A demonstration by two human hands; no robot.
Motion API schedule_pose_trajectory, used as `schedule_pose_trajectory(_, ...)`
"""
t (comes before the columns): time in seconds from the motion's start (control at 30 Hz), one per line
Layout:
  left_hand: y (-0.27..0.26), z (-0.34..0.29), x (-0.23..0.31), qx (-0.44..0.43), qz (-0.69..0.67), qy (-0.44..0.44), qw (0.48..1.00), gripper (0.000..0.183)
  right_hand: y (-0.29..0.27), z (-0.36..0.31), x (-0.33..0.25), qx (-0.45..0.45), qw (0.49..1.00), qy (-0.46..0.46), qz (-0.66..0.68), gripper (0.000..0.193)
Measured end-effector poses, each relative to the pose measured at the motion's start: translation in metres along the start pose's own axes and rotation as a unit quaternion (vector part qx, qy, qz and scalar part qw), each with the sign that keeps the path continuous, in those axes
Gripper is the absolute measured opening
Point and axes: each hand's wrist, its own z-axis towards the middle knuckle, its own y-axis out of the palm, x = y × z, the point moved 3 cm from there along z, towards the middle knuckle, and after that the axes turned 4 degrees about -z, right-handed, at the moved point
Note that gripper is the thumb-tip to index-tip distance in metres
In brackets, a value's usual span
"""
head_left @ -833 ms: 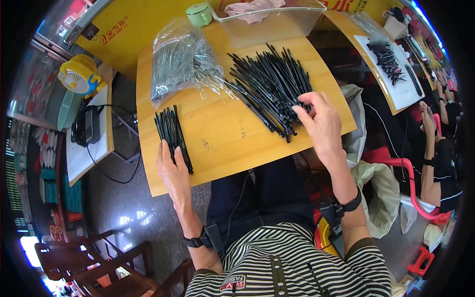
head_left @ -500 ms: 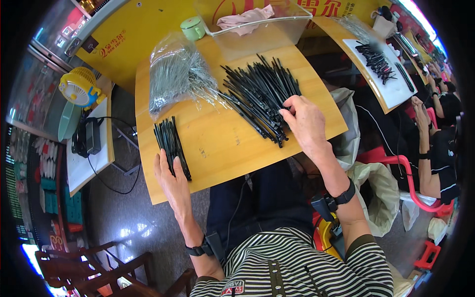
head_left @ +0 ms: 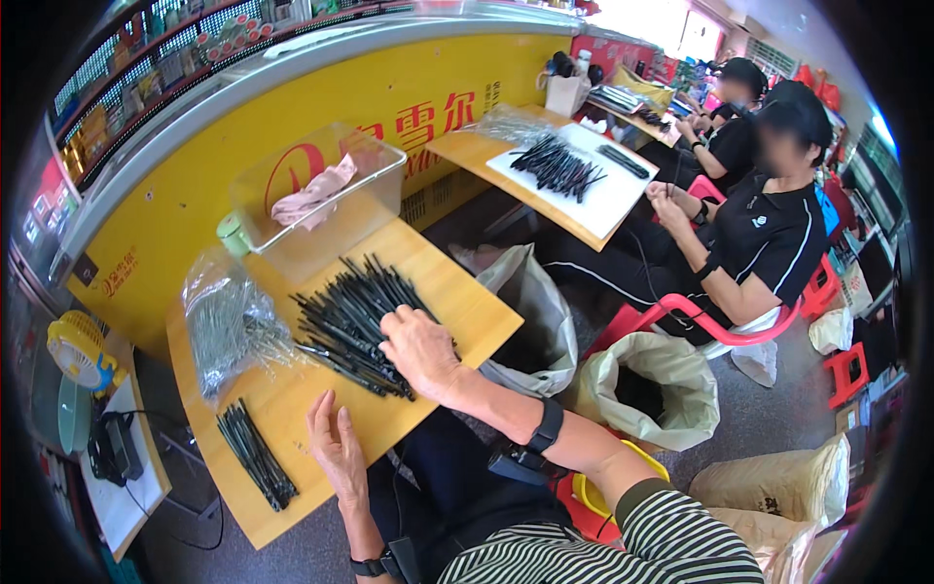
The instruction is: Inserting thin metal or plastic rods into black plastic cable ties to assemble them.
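Observation:
My right hand point(head_left: 423, 355) rests at the right side of a spread pile of slim black sticks point(head_left: 341, 316). Its fingers are bent and pressed together at the pile; what lies between their tips is hidden. Over the near part of the wooden table point(head_left: 477, 307), my left hand point(head_left: 338, 448) is open and holds nothing, its fingers apart. To its left lies a neat bundle of similar black sticks point(head_left: 255, 456). Behind that bundle is a clear plastic bag point(head_left: 229, 321) full of thin, pale sticks, with some spilling toward the pile.
A clear plastic bin point(head_left: 321, 229) with a pink cloth point(head_left: 313, 193) stands at the back, beside a green cup point(head_left: 233, 236). Lined sacks point(head_left: 647, 389) stand on the floor at right. A co-worker point(head_left: 759, 224) sits at another table point(head_left: 506, 170). A yellow fan point(head_left: 83, 350) is at left.
The view has swung to the right, bringing the seated co-workers into it. My left hand has come off the small bundle and opened. My right hand stays at the large pile.

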Motion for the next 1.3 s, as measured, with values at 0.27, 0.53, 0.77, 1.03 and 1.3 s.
schedule_pose_trajectory(0.27,0.002,0.0,-0.028,0.031,-0.24,-0.107,0.964,0.023,0.019,0.016,0.003,-0.043,0.999,0.006,-0.014,0.018)
schedule_pose_trajectory(0.53,0.001,0.001,-0.021,0.055,-0.171,-0.106,0.978,0.015,0.017,0.014,0.0,-0.08,0.996,0.018,-0.037,0.012)
schedule_pose_trajectory(0.77,0.002,0.004,-0.024,0.06,-0.158,-0.079,0.982,0.013,0.015,0.016,-0.004,-0.117,0.992,0.02,-0.045,0.02)
schedule_pose_trajectory(1.03,0.002,0.0,-0.027,0.064,-0.151,-0.091,0.982,0.014,0.014,0.015,-0.003,-0.156,0.987,0.037,-0.01,0.023)
schedule_pose_trajectory(1.3,0.005,0.002,-0.02,0.073,-0.036,-0.026,0.996,0.012,0.016,0.005,0.002,-0.117,0.993,0.021,-0.025,0.025)
